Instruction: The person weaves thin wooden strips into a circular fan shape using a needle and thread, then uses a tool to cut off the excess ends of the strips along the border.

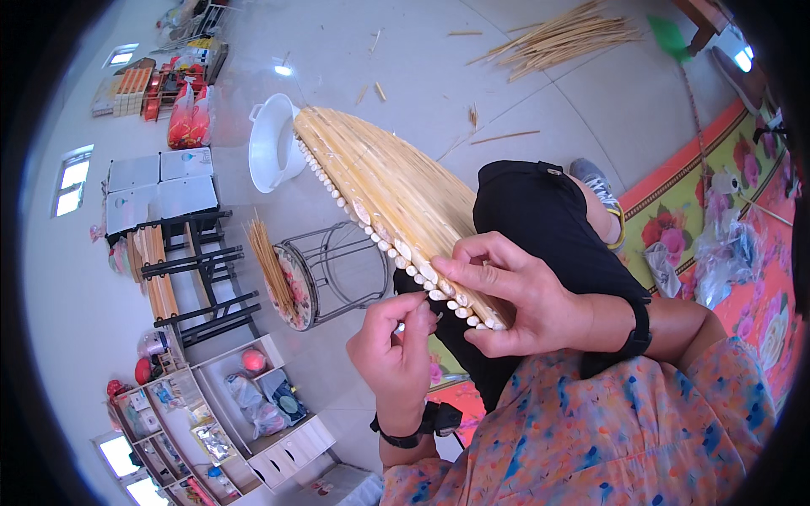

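A long mat of pale yellow plant stalks point(396, 169), laid side by side, slants from the upper middle down to my hands. Its white cut ends run in a row along the left edge. My right hand point(527, 291) grips the near end, thumb on top and the other fingers bent around the edge. Beside it my left hand point(394, 350) is closed, thumb and forefinger pinched right at the cut ends. A small dark bit shows by those fingertips, but what they hold cannot be made out. The mat's near end lies over my black-clad leg point(531, 211).
Beyond the mat stands a white basin point(263, 152). Thin stalks point(268, 270) lie across a round stool point(304, 308) to the left. Loose stalks point(574, 38) are spread over the tiled floor. Shelves point(190, 413) line the left; plastic bags point(730, 253) rest on floral fabric at right.
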Action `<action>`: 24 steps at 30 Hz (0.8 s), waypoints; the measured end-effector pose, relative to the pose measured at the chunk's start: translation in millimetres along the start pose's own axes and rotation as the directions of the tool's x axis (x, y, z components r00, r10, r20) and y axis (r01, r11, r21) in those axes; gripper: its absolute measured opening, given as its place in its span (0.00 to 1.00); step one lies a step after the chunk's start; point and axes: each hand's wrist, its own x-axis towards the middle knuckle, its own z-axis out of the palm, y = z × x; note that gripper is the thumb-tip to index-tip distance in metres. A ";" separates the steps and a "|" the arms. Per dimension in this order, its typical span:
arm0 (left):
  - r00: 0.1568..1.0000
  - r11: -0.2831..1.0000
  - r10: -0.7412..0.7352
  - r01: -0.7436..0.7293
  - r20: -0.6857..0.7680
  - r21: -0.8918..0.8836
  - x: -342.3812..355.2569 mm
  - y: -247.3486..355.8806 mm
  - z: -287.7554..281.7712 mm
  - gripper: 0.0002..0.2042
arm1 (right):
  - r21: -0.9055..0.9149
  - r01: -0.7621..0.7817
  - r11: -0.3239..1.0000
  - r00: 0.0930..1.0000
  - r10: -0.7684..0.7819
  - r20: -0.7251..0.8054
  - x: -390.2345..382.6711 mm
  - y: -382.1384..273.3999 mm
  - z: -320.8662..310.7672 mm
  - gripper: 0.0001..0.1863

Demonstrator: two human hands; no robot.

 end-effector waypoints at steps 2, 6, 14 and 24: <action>0.999 0.999 0.035 -0.036 0.005 0.023 1.7 2.2 3.4 0.03 | -0.002 0.003 1.000 1.000 -0.003 0.005 0.0 -0.5 0.4 0.40; 0.997 0.995 0.062 -0.065 -0.043 -0.075 4.9 12.1 13.5 0.07 | -0.019 0.011 1.000 1.000 -0.011 0.007 0.7 -1.8 0.7 0.40; 0.985 0.990 0.144 -0.144 0.100 -0.007 8.8 21.8 -4.5 0.07 | -0.089 0.011 0.996 0.999 -0.007 0.054 4.2 -9.7 0.5 0.39; 0.854 0.419 0.435 -0.473 0.286 0.775 49.1 11.1 -58.4 0.18 | -0.265 0.059 0.962 0.937 0.038 0.347 23.2 -30.6 6.8 0.35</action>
